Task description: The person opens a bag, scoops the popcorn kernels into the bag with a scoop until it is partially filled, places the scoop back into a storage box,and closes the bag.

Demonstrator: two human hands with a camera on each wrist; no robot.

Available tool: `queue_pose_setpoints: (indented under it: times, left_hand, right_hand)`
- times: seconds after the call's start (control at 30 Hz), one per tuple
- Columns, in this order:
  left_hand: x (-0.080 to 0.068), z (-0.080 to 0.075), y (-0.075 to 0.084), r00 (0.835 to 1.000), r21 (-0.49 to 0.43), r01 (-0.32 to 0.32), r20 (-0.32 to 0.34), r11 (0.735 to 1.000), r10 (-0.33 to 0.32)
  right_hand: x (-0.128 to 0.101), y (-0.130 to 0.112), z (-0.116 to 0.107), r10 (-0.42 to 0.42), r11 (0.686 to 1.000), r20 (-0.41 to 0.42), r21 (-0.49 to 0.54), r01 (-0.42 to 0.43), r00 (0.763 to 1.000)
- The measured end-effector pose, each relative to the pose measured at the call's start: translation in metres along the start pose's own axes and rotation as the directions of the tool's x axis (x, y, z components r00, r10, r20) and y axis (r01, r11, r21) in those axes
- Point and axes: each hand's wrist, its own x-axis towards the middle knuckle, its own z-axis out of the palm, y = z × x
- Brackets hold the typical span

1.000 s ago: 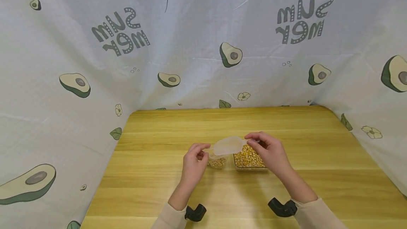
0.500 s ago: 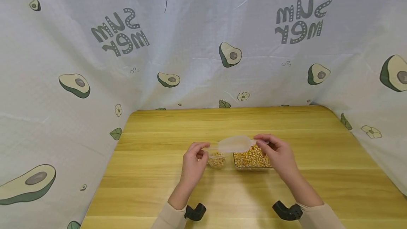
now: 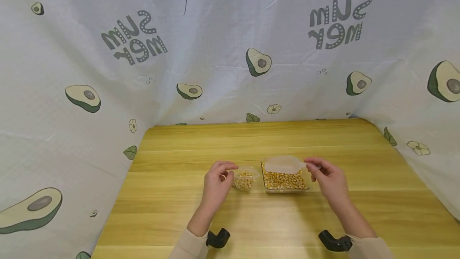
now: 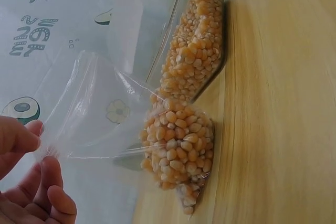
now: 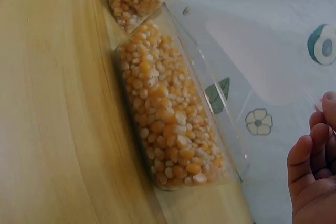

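My left hand (image 3: 217, 181) pinches the top edge of a clear plastic bag (image 4: 86, 111), holding its mouth up. Corn kernels (image 4: 178, 142) fill the bag's lower part, which rests on the table. To its right stands a clear rectangular container (image 3: 287, 190) with more corn kernels (image 5: 168, 124) inside. Between thumb and fingers, my right hand (image 3: 330, 179) holds the handle end of a translucent white scoop (image 3: 284, 164). The scoop's bowl hangs above the container, apart from the kernels; I cannot see anything in it.
The wooden table (image 3: 179, 211) stretches out on both sides. A pale curtain (image 3: 223, 43) printed with avocados closes off the back and sides. Each wrist wears a black mount (image 3: 218, 238).
The right hand has carried the scoop rightward, from over the bag's mouth to above the container. My left hand keeps its hold on the bag almost in place.
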Motion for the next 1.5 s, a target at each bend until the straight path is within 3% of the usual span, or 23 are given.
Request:
queue_pose_setpoints:
  times: [0.2,0.43,0.7,0.9,1.1,1.2,1.3,1.5]
  left_hand:
    - [0.002,-0.002,-0.002,1.0,0.018,0.014,0.02,1.0,-0.014]
    - [0.004,-0.001,-0.003,0.999,0.001,0.028,0.019,1.0,-0.028]
    - [0.004,0.0,-0.004,1.0,0.017,0.012,0.006,1.0,-0.012]
    - [0.003,0.0,-0.006,1.0,0.007,0.017,0.005,1.0,-0.017]
    - [0.003,0.0,-0.007,1.0,0.007,0.007,-0.006,1.0,-0.007]
    - [0.003,0.001,-0.008,1.0,0.003,0.006,-0.012,1.0,-0.006]
    - [0.003,0.001,-0.008,1.0,-0.003,0.009,-0.016,1.0,-0.009]
    - [0.002,0.003,-0.009,1.0,0.01,0.004,-0.015,1.0,-0.004]
  right_hand:
    - [0.0,0.013,-0.01,0.008,1.0,-0.022,-0.029,-0.008,1.0]
    - [-0.002,0.018,-0.025,-0.03,0.987,-0.046,-0.157,0.022,0.998]
    - [-0.005,0.015,-0.035,-0.174,0.952,-0.053,-0.266,0.154,0.983]
    - [-0.003,0.009,-0.037,-0.34,0.873,-0.051,-0.387,0.295,0.939]
    - [0.002,0.009,-0.032,-0.531,0.747,0.015,-0.464,0.476,0.847]
    - [0.004,0.011,-0.028,-0.573,0.712,0.037,-0.473,0.519,0.819]
    - [0.004,0.014,-0.024,-0.574,0.706,0.049,-0.474,0.525,0.817]
    - [0.003,0.021,-0.017,-0.524,0.74,0.047,-0.469,0.482,0.85]
